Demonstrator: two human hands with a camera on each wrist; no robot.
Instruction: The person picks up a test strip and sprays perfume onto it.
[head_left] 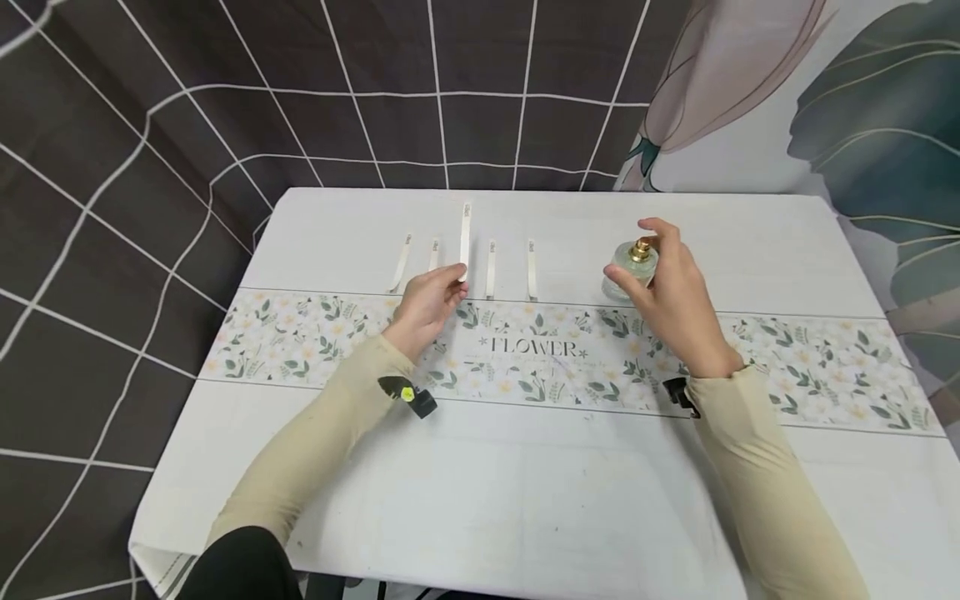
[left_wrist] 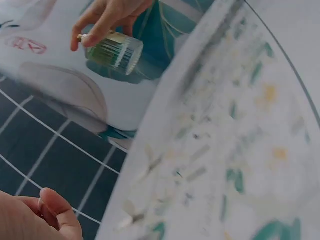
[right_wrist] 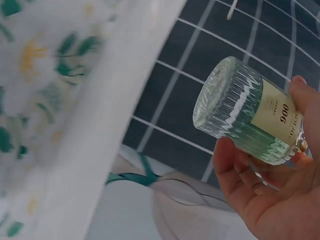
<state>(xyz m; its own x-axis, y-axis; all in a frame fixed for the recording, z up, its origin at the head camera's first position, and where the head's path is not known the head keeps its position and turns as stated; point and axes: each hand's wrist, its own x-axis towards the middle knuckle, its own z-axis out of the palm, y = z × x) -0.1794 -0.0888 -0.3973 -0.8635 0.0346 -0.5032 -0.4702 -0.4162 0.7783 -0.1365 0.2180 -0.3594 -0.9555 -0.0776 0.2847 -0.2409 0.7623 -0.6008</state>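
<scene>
Left grip (head_left: 429,307) pinches a paper strip (head_left: 466,235) – long axis toward the worktop's far edge (head_left: 555,198) – left of the bottle (head_left: 631,263) clasped by the right grip (head_left: 681,310).

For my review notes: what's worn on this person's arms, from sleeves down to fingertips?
Beige sleeves cover both forearms: left sleeve, right sleeve. Black fabric shows at the left one's upper end. Small black pieces sit at the left wrist, with a yellow spot, and right wrist. No gloves.
</scene>
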